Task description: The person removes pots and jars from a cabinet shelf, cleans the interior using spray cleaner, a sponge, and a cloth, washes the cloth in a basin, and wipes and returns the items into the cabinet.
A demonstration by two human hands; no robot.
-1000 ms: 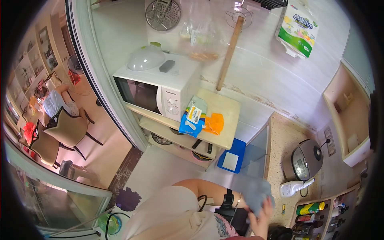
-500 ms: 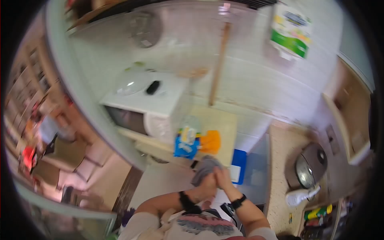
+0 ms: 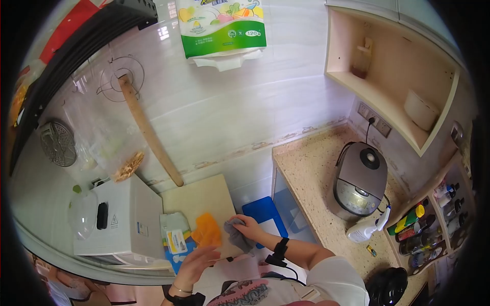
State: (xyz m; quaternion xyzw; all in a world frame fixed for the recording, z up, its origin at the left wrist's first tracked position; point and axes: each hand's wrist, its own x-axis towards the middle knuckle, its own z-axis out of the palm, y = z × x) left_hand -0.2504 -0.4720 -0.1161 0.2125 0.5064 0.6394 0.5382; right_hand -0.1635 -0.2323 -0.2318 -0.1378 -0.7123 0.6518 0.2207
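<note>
A grey cloth (image 3: pixel 238 238) hangs from my right hand (image 3: pixel 249 228), whose fingers are closed on it at the right edge of the small cream table. My left hand (image 3: pixel 196 264) is apart from the cloth, its fingers stretched out and holding nothing. It is near the table's front edge, just below an orange cloth (image 3: pixel 206 230) lying on the table. Left of the orange cloth lies a blue and white plastic pack (image 3: pixel 177 241), its lower part close to my left hand.
A white microwave (image 3: pixel 125 224) stands left of the cream table (image 3: pixel 199 191). A blue plastic item (image 3: pixel 265 211) is behind my right hand. On the speckled counter (image 3: pixel 306 173) are a rice cooker (image 3: pixel 359 181) and a white spray bottle (image 3: pixel 365 230). An open wall shelf (image 3: pixel 388 84) juts out above.
My view has swung right toward the counter. Both hands were together at the grey cloth; now they are apart, the left has let go and the right holds it.
</note>
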